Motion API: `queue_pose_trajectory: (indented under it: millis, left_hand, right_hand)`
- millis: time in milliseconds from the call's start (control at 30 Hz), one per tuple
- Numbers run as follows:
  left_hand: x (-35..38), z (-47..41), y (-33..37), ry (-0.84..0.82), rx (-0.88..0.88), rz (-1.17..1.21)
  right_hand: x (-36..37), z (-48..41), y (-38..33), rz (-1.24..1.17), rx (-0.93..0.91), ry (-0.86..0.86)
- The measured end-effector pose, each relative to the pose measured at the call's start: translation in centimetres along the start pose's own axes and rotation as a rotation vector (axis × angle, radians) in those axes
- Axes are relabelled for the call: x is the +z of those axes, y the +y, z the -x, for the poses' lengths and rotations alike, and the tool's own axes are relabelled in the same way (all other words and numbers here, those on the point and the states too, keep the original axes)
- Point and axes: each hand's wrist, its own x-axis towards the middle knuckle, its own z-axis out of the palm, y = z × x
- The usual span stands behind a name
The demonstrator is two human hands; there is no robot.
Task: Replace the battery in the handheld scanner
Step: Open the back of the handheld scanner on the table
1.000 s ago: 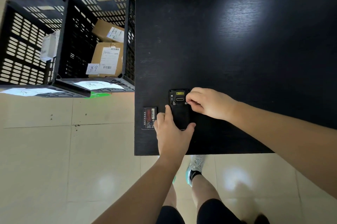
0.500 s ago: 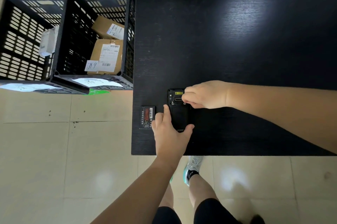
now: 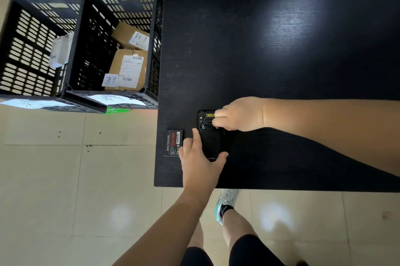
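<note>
Black woodgrain counter [image 3: 281, 49] over beige floor tiles [image 3: 65, 179], your left hand [image 3: 200, 158] bracing the scanner [image 3: 211, 142], right hand [image 3: 240, 115] fingers pinched at its top, battery [image 3: 172, 142] beside, black crates [image 3: 121, 44] alongside.

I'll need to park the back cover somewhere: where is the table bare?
Bare: the table beyond the right hand, out to the far edge. Crowded: the near-left corner, with the battery, scanner and left hand.
</note>
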Motion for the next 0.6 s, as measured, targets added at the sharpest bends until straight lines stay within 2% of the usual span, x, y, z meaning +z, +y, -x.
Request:
queue_pose_trajectory:
  millis: [100,200,267,467,600]
  left_hand:
    - [-0.1,0.5,0.3,-0.004,-0.001,-0.016]
    - [-0.4,1.0,0.8,-0.037,-0.034,0.056]
    - [-0.6,1.3,0.8,-0.056,-0.046,0.100]
    - [-1.1,1.9,0.2,-0.108,0.000,0.070]
    - [-1.2,1.8,-0.2,-0.112,0.023,0.073]
  right_hand:
    - [-0.2,0.7,-2.0,-0.195,0.219,0.112]
    - [0.6,1.4,-4.7,-0.719,0.606,0.307]
    - [1.2,1.2,-6.5,-0.906,0.715,0.414]
    - [1.7,-0.4,-8.9,-0.996,0.852,0.389]
    - [0.8,-0.9,-9.4,-0.856,0.897,0.374]
